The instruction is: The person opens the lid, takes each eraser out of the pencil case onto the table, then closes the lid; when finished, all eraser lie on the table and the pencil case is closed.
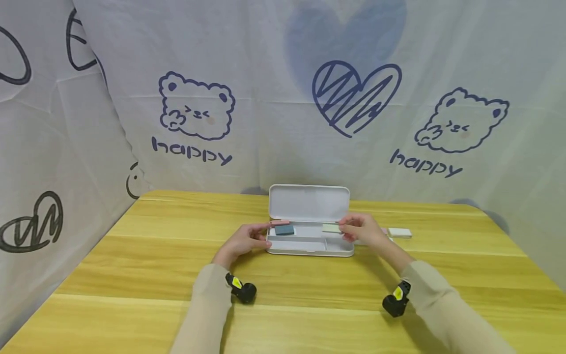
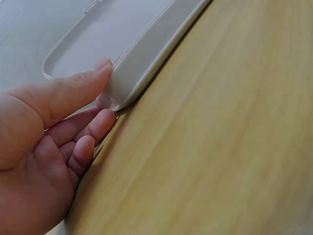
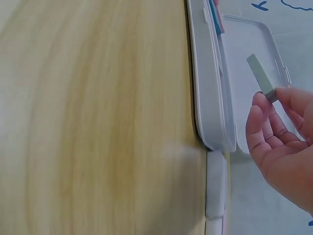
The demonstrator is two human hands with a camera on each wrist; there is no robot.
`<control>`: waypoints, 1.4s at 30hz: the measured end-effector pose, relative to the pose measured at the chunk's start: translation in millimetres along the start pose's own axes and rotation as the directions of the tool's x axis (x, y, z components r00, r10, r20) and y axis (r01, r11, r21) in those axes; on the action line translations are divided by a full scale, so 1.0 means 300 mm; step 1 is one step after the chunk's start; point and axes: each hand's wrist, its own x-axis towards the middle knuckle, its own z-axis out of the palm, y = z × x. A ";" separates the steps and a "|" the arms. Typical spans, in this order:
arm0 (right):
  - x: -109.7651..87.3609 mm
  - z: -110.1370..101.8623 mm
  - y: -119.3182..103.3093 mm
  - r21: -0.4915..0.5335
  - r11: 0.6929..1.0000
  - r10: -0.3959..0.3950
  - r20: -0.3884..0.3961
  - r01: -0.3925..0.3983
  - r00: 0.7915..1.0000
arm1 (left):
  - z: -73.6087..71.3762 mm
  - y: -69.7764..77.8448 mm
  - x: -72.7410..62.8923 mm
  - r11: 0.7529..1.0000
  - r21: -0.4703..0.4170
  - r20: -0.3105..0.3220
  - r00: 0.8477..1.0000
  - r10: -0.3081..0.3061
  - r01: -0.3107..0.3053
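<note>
A white pencil case [image 1: 305, 246] lies on the table with its lid [image 1: 309, 202] raised at the back. My left hand [image 1: 242, 242] holds the case's left end, thumb on the near side in the left wrist view and fingers around the corner. Between the thumb and fingertips of my right hand [image 1: 363, 230] is a pale green, block-shaped eraser [image 3: 261, 76], pinched at one end over the right part of the case. Inside, at the left of the back compartment, sit a dark teal eraser [image 1: 284, 230] and a pink one [image 1: 280, 223] behind it.
On the wooden table [image 1: 305, 290], right of the case, lies a white eraser [image 1: 400, 233], with a bit of pink beside it partly hidden by my right hand. A low divider splits the case's front compartment. A printed cloth [image 1: 274, 123] hangs behind the table.
</note>
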 end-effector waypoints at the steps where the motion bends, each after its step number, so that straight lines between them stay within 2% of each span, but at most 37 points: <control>1: -0.004 -0.007 0.006 0.006 1.000 -0.009 0.001 0.009 1.000 | 0.000 0.000 0.000 1.000 0.002 0.001 1.000 0.000 0.000; 2: -0.001 -0.020 0.027 0.039 0.998 -0.044 0.016 0.044 0.999 | 0.000 0.000 0.001 1.000 0.002 0.003 1.000 0.001 -0.001; 5: -0.016 -0.044 0.042 0.061 0.995 -0.081 0.024 0.079 0.996 | 0.001 -0.002 0.004 1.000 0.003 0.007 1.000 0.002 -0.002; 8: -0.032 -0.065 0.046 0.052 0.997 -0.058 0.003 0.057 0.998 | 0.002 -0.006 0.007 1.000 0.003 0.008 1.000 0.003 -0.003; 9: -0.047 -0.068 0.031 0.014 1.000 -0.020 -0.017 0.020 1.000 | 0.002 -0.007 0.007 1.000 0.001 0.008 1.000 0.002 -0.002; 12: -0.068 -0.091 0.028 -0.018 0.999 0.027 -0.031 -0.027 0.999 | 0.002 -0.010 0.009 1.000 -0.004 0.008 1.000 0.001 -0.001; 16: -0.096 -0.123 0.024 -0.042 0.997 0.059 -0.038 -0.060 0.998 | 0.000 -0.011 0.010 1.000 -0.003 0.016 1.000 0.004 -0.004; 22: -0.124 -0.176 0.035 -0.062 0.994 0.086 -0.063 -0.090 0.994 | -0.003 -0.012 0.008 0.999 0.019 0.028 0.999 0.030 -0.030; 31: -0.162 -0.263 0.055 -0.081 0.992 0.089 -0.071 -0.095 0.993 | -0.005 -0.006 0.008 0.999 0.030 0.025 0.999 0.030 -0.031; 35: -0.170 -0.309 0.086 -0.023 0.998 0.061 -0.069 -0.063 0.996 | -0.007 -0.007 0.008 0.999 0.032 0.026 0.999 0.036 -0.037; 37: -0.170 -0.336 0.109 0.043 0.999 0.026 -0.047 -0.024 0.999 | -0.008 -0.009 0.009 0.998 0.037 0.028 0.999 0.042 -0.043; 40: -0.174 -0.364 0.125 0.074 0.997 0.034 -0.055 -0.030 0.998 | -0.007 -0.010 0.010 0.999 0.041 0.027 0.999 0.035 -0.036; 42: -0.176 -0.380 0.130 0.060 0.997 0.053 -0.064 -0.050 0.997 | -0.007 -0.011 0.011 0.998 0.045 0.027 0.999 0.033 -0.034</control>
